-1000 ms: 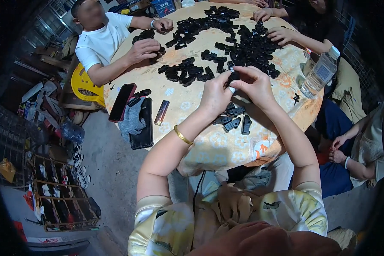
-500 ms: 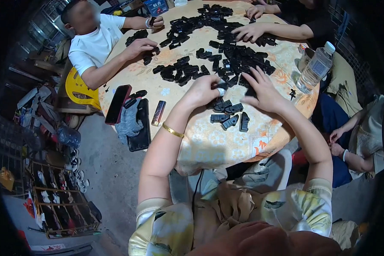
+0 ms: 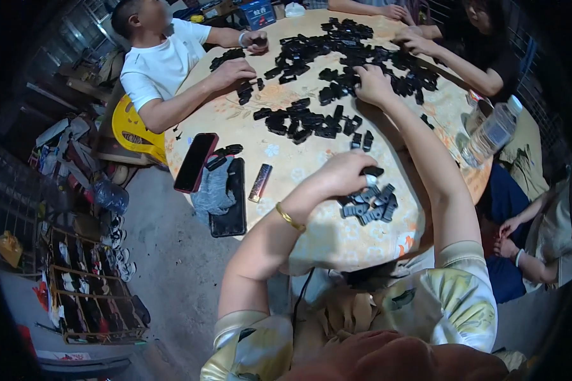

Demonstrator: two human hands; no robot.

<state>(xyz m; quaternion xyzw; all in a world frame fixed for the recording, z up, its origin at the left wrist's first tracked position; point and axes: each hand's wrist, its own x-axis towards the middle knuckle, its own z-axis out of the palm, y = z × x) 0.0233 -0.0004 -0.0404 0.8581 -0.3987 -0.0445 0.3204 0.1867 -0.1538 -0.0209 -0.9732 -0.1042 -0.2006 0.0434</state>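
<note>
A rounded table (image 3: 327, 244) with a flower-printed cover spreads below both grips. Beyond the left grip (image 3: 346, 175) sprawls a heap (image 3: 354, 57) of hard, glossy black parts; the right grip (image 3: 376, 89) curls over its near side, and whether it holds any I cannot tell. The right forearm blocks some table right of the left grip. A smaller group (image 3: 299, 122) lies beyond and left of that grip. Right of both stands a clear plastic bottle (image 3: 491, 134); leftward lie a flat red-edged phone (image 3: 197, 162), crumpled grey cloth (image 3: 215, 190) and a slim patterned cylinder (image 3: 260, 183). Grooved, blocky pieces (image 3: 370, 214) cluster just nearer than the left grip, which pinches one black part (image 3: 373, 171).
</note>
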